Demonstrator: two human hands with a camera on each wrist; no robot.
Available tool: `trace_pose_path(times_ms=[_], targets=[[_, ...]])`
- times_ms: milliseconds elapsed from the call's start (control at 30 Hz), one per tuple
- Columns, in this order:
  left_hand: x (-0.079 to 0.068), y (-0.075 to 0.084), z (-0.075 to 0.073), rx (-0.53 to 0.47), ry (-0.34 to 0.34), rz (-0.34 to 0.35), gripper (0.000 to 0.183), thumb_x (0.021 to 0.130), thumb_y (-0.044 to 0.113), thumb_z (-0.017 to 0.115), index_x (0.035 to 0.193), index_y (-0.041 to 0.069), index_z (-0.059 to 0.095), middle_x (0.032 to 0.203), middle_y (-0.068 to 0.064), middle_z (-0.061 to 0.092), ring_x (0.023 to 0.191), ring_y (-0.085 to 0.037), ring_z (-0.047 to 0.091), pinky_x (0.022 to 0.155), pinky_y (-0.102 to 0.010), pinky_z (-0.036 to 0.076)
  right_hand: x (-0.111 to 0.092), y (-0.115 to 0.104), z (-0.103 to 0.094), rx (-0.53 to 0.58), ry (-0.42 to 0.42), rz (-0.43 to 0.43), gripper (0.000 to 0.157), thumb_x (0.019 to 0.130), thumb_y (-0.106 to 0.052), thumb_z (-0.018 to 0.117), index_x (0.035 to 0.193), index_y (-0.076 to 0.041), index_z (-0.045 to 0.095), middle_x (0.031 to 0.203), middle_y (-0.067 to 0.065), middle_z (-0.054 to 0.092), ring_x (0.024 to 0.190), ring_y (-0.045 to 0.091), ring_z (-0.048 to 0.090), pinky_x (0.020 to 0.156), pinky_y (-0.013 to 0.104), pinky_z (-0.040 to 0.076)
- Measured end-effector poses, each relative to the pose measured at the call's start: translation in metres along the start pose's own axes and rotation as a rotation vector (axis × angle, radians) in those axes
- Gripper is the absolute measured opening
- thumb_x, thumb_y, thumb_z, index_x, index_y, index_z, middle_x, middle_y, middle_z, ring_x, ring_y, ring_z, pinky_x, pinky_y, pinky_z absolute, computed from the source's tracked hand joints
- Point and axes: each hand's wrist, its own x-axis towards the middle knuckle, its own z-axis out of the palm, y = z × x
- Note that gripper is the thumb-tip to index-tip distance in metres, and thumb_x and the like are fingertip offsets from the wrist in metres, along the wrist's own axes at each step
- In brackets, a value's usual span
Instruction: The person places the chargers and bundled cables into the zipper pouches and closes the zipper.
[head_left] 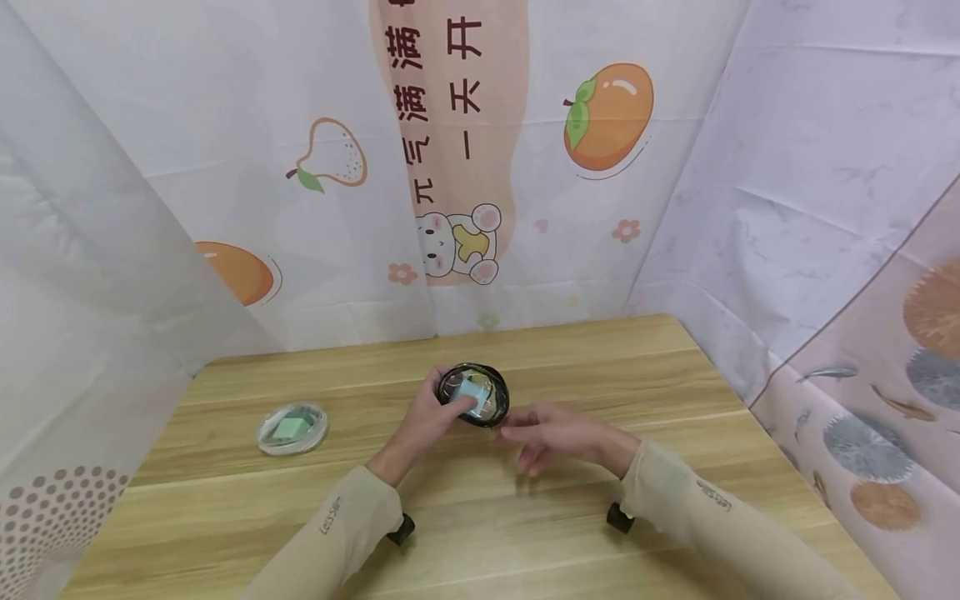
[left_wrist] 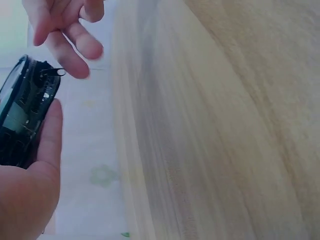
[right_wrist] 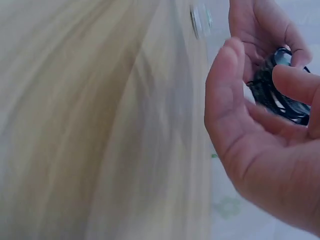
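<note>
My left hand holds a small round zip pouch with black edging and a clear face, its thumb over the face. A light blue block shows through the clear part. In the left wrist view, a small zipper pull sticks out from the pouch's edge, close to the right hand's fingertips. My right hand hovers at the pouch's lower right with loosely bent fingers, gripping nothing. To the left on the table lies a similar round pouch with white edging and a pale green block inside.
The wood-grain table runs back to a printed cloth hanging behind it. More cloth hangs along both sides. A black wrist device shows at the left sleeve, and another at the right sleeve.
</note>
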Motion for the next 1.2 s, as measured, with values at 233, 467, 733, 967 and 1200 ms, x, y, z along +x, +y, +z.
trace_pose_path(times_ms=[233,467,733,967,1200], targets=[[-0.0029,0.0039,-0.0021,-0.046,-0.013,0.042,0.047,0.085,0.002,0.075,0.125,0.001,0.049,0.119,-0.016,0.061,0.1,-0.021,0.061,0.077,-0.032,0.058,0.0061,0.0044,0.004,0.22,-0.099,0.022,0.049,0.108,-0.02,0.049,0.147,0.007,0.04,0.138,0.03,0.053,0.083,0.021,0.069,0.073,0.032,0.058],[-0.0042,0.0039,-0.0038,-0.07,-0.028,0.067,0.047,0.083,-0.001,0.076,0.122,0.003,0.049,0.119,-0.014,0.061,0.103,-0.02,0.06,0.086,-0.026,0.053,0.0069,0.0055,0.005,0.3,-0.102,0.027,0.039,0.108,-0.02,0.047,0.138,0.006,0.046,0.122,0.02,0.061,0.085,0.02,0.067,0.073,0.03,0.055],[-0.0067,0.0044,-0.005,-0.07,-0.047,0.085,0.046,0.084,-0.001,0.075,0.121,0.002,0.048,0.123,-0.018,0.06,0.106,-0.021,0.06,0.086,-0.027,0.054,0.0072,0.0052,0.0053,0.321,-0.112,0.028,0.021,0.107,-0.02,0.05,0.121,-0.004,0.056,0.108,0.009,0.063,0.081,0.017,0.065,0.072,0.029,0.055],[-0.0071,0.004,-0.0064,-0.062,-0.057,0.079,0.045,0.085,0.0,0.076,0.12,0.004,0.049,0.124,-0.017,0.06,0.107,-0.022,0.059,0.084,-0.028,0.055,0.0073,0.0063,0.0055,0.332,-0.145,0.022,0.026,0.107,-0.019,0.051,0.124,0.0,0.052,0.107,0.007,0.064,0.081,0.016,0.065,0.072,0.028,0.055],[-0.0067,0.0029,-0.0066,-0.056,-0.06,0.087,0.05,0.084,-0.001,0.076,0.125,0.002,0.048,0.124,-0.017,0.06,0.107,-0.021,0.059,0.084,-0.027,0.054,0.0084,0.0049,0.0046,0.327,-0.163,0.022,0.016,0.107,-0.019,0.049,0.115,-0.007,0.055,0.103,0.005,0.065,0.079,0.015,0.064,0.072,0.028,0.054]])
